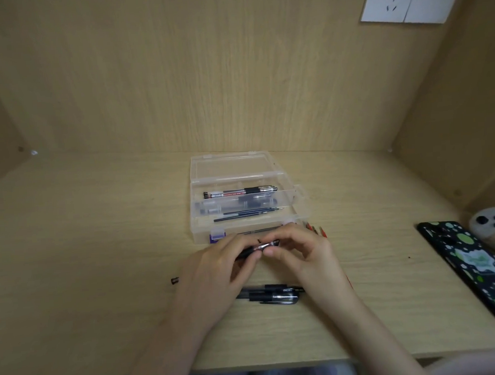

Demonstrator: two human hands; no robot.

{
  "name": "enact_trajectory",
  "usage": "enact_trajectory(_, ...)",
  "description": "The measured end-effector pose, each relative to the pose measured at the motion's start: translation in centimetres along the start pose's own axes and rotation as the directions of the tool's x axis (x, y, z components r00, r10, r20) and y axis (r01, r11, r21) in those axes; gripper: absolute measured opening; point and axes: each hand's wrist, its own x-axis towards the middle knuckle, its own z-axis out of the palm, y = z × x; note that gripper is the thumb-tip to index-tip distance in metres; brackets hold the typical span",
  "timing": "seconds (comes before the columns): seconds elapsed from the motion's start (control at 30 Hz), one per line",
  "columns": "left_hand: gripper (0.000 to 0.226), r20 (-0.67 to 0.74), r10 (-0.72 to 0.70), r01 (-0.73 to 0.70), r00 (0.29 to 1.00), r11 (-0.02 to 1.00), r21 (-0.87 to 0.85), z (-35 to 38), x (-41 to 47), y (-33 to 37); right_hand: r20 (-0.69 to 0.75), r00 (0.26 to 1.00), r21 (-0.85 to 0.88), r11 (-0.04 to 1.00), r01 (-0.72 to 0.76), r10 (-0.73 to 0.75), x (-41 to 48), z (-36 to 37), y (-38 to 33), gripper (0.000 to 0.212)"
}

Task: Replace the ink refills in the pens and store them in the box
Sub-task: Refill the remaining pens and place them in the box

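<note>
a: where is the pen being worked on?
b: a black pen [258, 248] is held just above the desk [99, 254], right in front of the clear box [198, 219]. the left hand [216, 271] has its fingers curled round the barrel. the right hand [304, 253] pinches the metal tip end between thumb and fingertips.
a: and the box?
b: its lid is open and tilted back. inside, stored pens [240, 192] lie toward the back, with thin dark refills [248, 213] in front of them.
a: anything else on the desk?
b: two spare pens [270, 294] lie side by side between the wrists. a small black piece [174, 280] sits just left of the left hand, and red refills [315, 230] poke out beyond the right hand. a phone [471, 272] in a spotted case lies well apart, far right.
</note>
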Motion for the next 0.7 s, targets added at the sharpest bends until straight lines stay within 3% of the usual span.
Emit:
enact_trajectory(0.27, 0.024, 0.010, 0.010, -0.010, 1.000, 0.998, 0.057, -0.3, -0.1, 0.0, -0.011, 0.999, 0.055, 0.998, -0.031, 0.032, -0.2, 0.0, -0.1, 0.021)
enact_trajectory(0.43, 0.033, 0.026, -0.007, 0.005, 1.000, 0.997, 0.078, -0.6, 0.0, -0.4, -0.028, 0.996, 0.161, 0.984, -0.082, 0.088, -0.2, -0.2, -0.2, 0.023)
enact_trajectory(0.6, 0.037, 0.027, -0.092, 0.091, 0.995, 0.994, 0.061, -0.6, 0.0, -0.4, -0.070, 0.991, -0.112, 0.986, -0.121, 0.114, -0.2, -0.6, 0.9, 0.020)
enact_trajectory(0.7, 0.028, 0.058, -0.105, 0.104, 0.993, 0.995, 0.011, -0.4, 0.1, -0.2, -0.010, 0.999, -0.335, 0.941, -0.049, 0.049, -0.3, -0.4, 1.2, 0.013)
